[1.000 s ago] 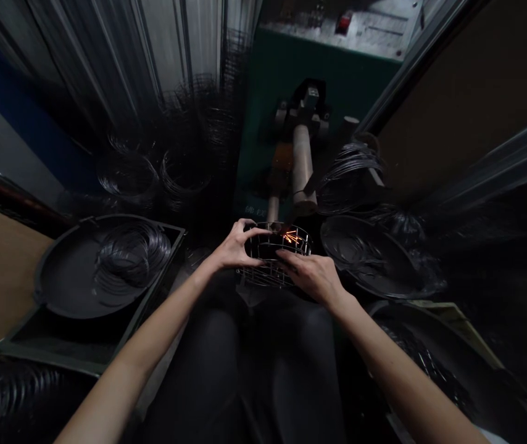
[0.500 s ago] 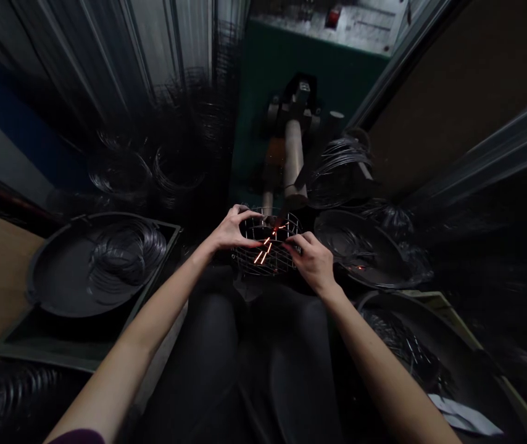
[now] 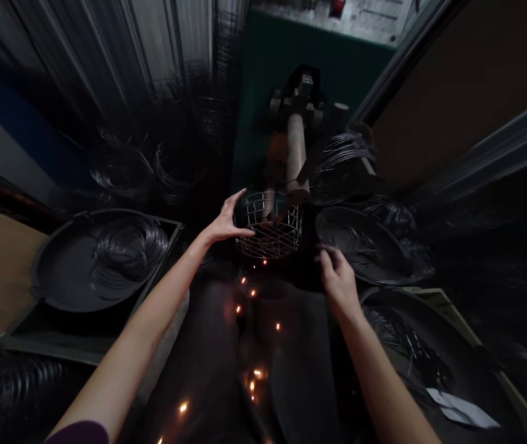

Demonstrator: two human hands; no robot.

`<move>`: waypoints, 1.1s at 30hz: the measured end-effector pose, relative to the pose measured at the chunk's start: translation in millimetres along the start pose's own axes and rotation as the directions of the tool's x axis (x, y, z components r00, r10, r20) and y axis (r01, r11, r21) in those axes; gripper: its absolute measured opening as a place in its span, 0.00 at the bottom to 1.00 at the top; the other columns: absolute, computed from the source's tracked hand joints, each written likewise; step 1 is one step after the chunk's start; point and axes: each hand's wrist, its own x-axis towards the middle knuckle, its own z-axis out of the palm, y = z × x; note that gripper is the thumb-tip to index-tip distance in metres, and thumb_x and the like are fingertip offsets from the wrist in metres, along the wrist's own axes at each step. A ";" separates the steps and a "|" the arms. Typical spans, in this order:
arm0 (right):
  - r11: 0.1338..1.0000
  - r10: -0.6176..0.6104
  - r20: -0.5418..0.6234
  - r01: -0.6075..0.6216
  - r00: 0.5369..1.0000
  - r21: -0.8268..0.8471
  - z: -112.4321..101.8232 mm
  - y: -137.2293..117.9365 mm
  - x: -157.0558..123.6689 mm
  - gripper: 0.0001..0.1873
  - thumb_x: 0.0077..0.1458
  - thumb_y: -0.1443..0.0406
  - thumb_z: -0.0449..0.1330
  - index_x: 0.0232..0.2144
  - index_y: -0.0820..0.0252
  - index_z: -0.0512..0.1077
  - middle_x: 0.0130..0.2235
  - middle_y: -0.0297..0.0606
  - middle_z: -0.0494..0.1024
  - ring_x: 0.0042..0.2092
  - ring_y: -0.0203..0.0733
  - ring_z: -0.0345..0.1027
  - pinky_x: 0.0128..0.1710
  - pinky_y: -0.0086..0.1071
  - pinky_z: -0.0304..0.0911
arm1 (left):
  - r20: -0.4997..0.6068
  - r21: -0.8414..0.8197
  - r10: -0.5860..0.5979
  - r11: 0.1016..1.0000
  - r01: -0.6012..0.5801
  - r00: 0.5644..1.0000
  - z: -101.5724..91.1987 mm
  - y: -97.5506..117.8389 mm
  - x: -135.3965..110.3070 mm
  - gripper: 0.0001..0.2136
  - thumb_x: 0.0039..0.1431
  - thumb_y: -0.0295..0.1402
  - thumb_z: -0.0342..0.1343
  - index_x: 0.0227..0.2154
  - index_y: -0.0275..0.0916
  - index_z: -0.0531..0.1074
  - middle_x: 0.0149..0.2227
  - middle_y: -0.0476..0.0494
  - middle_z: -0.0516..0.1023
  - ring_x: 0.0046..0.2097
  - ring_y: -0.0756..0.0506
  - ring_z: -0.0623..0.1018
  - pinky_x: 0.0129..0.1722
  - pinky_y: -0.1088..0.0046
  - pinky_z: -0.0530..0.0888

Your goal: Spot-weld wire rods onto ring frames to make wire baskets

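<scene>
In the head view, the wire basket is grasped by the left hand, its thumb and fingers spread wide around the near side, apparently so that it is steadied at the metal arm beyond. The right hand is held apart from it, fingers drawn together; whether anything is pinched cannot be told. Beside that hand, a dark pan is set, presumably for easy reach.

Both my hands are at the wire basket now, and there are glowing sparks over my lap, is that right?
Not quite: only your left hand is at the wire basket. The head view shows your right hand apart from it, off to its right. The glowing sparks over your lap are correct.
</scene>
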 end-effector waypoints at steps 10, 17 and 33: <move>0.956 0.295 -0.164 -0.290 0.941 0.051 14.5 98.0 -143.9 0.17 0.59 0.52 0.48 0.43 0.55 0.67 0.43 0.44 0.74 0.45 0.49 0.70 0.48 0.46 0.65 | 0.075 -0.281 -0.162 0.943 0.177 0.984 20.1 -50.3 -39.1 0.62 0.33 0.45 0.71 0.64 0.46 0.30 0.65 0.25 0.42 0.67 0.32 0.49 0.59 0.45 0.57; 0.985 0.077 0.067 -0.066 0.995 -0.159 -31.9 103.9 -160.6 0.16 0.54 0.53 0.52 0.40 0.50 0.74 0.47 0.39 0.76 0.49 0.53 0.70 0.51 0.49 0.66 | -0.138 -0.450 -0.272 0.874 0.184 0.953 31.3 -46.8 -51.6 0.58 0.30 0.42 0.71 0.61 0.50 0.37 0.60 0.31 0.51 0.62 0.34 0.60 0.56 0.46 0.61; 0.782 -0.262 0.573 0.519 0.777 -0.346 23.7 -62.7 -9.4 0.13 0.56 0.59 0.58 0.41 0.58 0.77 0.41 0.40 0.80 0.40 0.45 0.75 0.40 0.34 0.67 | 0.177 0.304 0.143 0.933 -0.193 0.974 6.8 59.3 -70.5 0.33 0.37 0.31 0.67 0.51 0.45 0.68 0.55 0.38 0.55 0.57 0.33 0.61 0.56 0.53 0.65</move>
